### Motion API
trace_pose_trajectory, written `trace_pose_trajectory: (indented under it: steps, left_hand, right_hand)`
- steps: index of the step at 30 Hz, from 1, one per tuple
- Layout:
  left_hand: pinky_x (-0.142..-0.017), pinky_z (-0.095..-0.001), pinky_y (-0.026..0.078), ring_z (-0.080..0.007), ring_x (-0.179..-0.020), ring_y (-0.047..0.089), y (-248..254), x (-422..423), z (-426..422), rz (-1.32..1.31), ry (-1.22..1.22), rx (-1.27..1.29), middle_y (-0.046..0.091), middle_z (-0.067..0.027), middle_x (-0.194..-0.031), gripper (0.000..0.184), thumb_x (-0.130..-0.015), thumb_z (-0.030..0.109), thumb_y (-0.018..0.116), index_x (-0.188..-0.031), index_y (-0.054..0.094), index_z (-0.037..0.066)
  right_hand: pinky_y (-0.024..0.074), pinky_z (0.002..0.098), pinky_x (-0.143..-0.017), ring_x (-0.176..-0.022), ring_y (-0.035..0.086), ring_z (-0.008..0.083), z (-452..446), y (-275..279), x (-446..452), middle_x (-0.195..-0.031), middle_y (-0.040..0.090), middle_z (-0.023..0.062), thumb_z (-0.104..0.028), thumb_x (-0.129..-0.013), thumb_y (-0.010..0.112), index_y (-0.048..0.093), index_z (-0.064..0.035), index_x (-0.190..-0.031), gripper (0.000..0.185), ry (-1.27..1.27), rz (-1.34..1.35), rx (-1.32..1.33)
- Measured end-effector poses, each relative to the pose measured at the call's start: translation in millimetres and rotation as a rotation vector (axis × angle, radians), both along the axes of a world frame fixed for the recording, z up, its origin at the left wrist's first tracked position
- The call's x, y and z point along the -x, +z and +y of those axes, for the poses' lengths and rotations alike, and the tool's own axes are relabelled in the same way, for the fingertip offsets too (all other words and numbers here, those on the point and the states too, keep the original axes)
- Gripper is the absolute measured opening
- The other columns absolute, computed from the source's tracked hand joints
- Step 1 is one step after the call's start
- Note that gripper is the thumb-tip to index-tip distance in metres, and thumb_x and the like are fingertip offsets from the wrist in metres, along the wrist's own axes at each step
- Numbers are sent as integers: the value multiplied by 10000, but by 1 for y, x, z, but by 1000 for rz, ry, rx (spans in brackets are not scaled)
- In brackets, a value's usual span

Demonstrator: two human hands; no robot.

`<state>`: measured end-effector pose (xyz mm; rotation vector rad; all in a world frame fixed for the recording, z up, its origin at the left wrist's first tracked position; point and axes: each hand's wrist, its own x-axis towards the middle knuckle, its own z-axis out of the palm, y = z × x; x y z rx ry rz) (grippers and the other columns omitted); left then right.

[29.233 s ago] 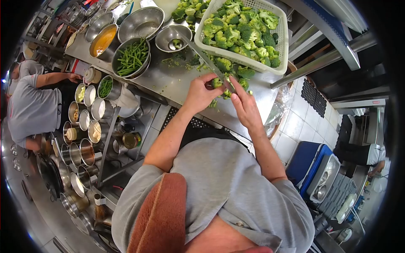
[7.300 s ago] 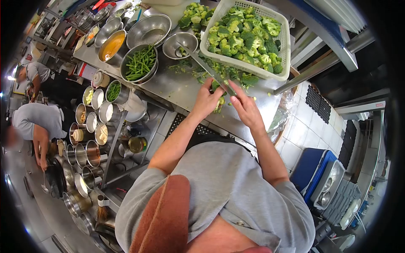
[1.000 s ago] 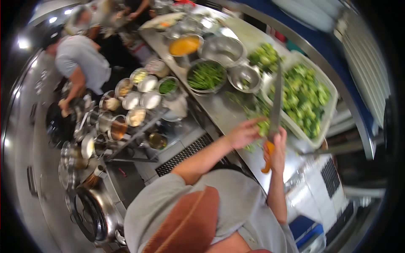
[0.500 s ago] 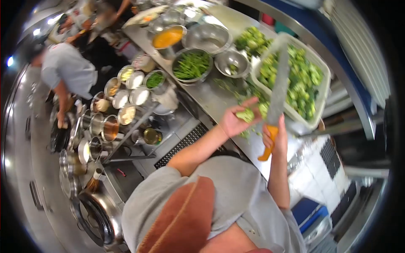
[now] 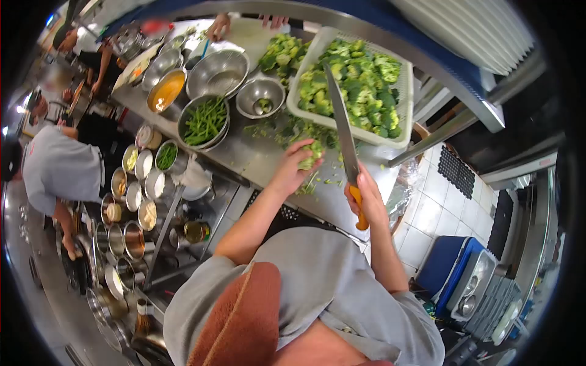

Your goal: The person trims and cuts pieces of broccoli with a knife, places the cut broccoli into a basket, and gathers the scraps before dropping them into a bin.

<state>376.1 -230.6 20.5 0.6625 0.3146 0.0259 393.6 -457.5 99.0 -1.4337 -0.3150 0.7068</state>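
My left hand (image 5: 292, 171) is closed around a piece of broccoli (image 5: 311, 155) above the steel counter. In my right hand (image 5: 370, 194) is a large knife (image 5: 343, 122), gripped by its orange handle with the blade pointing up and away from me. Behind the blade stands a white plastic basket (image 5: 400, 131) heaped with cut broccoli florets (image 5: 360, 79). Loose broccoli scraps (image 5: 305, 131) lie on the counter around my left hand. A small steel bowl (image 5: 244, 97) with a bit of green inside sits just beyond that hand.
Left along the counter are a bowl of green beans (image 5: 206, 122), an orange-filled container (image 5: 166, 91) and a wide steel bowl (image 5: 229, 66). More broccoli (image 5: 282, 55) lies beside the basket. Another person's hand (image 5: 218, 27) is across the counter. A co-worker (image 5: 61, 158) stands left.
My view has turned, so the counter appears shifted left. My left hand, open under a broccoli piece before, now has its fingers wrapped around one. The knife stays in my right hand.
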Motion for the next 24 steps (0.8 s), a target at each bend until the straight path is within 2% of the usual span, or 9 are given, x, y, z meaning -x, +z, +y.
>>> trace_pose_trajectory:
  steps: [3,5,7,9,12,15,16,20,24]
  left_hand:
    - [-984,-397,523,-315,-1144,616,36,-32,6,-104,110,-229,617,-133,-1234,321,-908,20,588,-1228,600,27]
    - [-996,-364,483,-287,-1174,611,80,-69,8,-230,235,-970,634,-124,-1242,283,-917,54,600,-1195,636,20]
    - [-1000,-346,457,-258,-1169,615,93,-120,3,-474,337,-1317,649,-128,-1241,246,-913,79,612,-1147,670,26]
    - [-1003,-370,461,-286,-1145,620,101,-177,-13,-672,279,-1464,659,-143,-1221,265,-880,92,630,-1135,681,43]
    - [-997,-402,467,-323,-1130,613,99,-248,-47,-779,-66,-1660,662,-165,-1203,277,-848,115,636,-1110,689,39]
    - [-978,-432,481,-366,-1094,612,83,-296,-69,-827,-326,-1958,670,-181,-1152,256,-822,111,616,-1052,713,56]
    - [-979,-442,482,-352,-1087,623,82,-304,-77,-642,-370,-2045,672,-173,-1161,273,-833,135,596,-1068,722,76]
    - [-987,-451,477,-348,-1112,620,64,-382,-73,-790,168,-2161,672,-160,-1181,332,-809,144,648,-1135,706,118]
    - [-1005,-453,465,-346,-1150,600,125,-348,-78,-658,-583,-2419,651,-150,-1225,438,-782,167,713,-1216,661,140]
  right_hand:
    - [305,219,-364,-407,378,78,-37,-17,12,-661,479,35,-563,-1032,366,407,-93,-1437,622,-104,-27,-29]
    - [296,212,-386,-434,367,70,-59,-29,26,-679,480,27,-565,-1028,377,412,-100,-1454,631,-205,37,-10]
    - [287,204,-408,-462,355,62,-75,-36,37,-697,482,19,-566,-1025,389,417,-108,-1472,641,-302,104,8]
    - [310,225,-361,-405,375,80,-86,-42,45,-666,473,39,-558,-1040,340,447,-87,-1346,571,-359,103,-22]
    - [292,222,-408,-461,385,68,-94,-50,55,-709,496,18,-590,-1017,387,459,-119,-1445,641,-446,140,-68]
    - [307,234,-389,-455,400,78,-94,-41,61,-698,478,12,-598,-1022,364,443,-114,-1454,654,-447,166,-60]
    - [309,232,-387,-453,399,79,-94,-41,61,-697,479,12,-603,-1020,363,435,-114,-1459,661,-436,165,-53]
    - [313,223,-388,-461,396,77,-94,-46,61,-695,477,13,-608,-1019,359,418,-78,-1461,692,-406,167,-32]
    - [312,220,-396,-465,387,73,-97,-44,64,-679,469,12,-589,-1029,354,409,-35,-1456,701,-374,167,9]
